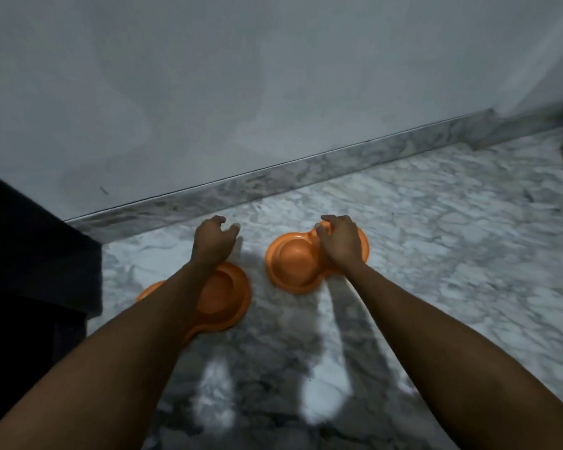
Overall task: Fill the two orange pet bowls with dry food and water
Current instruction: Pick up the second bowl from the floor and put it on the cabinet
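Head view, right hand (340, 243) gripping orange bowl (290, 266), left hand (213, 238) spread, empty, no writing legible

Home interior, floor level — marble floor (436, 222), matching skirting (306, 170), plain wall (241, 76)

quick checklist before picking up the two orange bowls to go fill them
1. Both bowls in view on the floor: ok, left bowl, right bowl.
2. Wells empty: ok where visible; parts are hidden by the arms.
3. Right hand on the right bowl: ok, it rests on the far well.
4. Left hand gripping the left bowl: not ok, it hovers open beyond the bowl.
5. Food and water source in view: not ok, none is seen.
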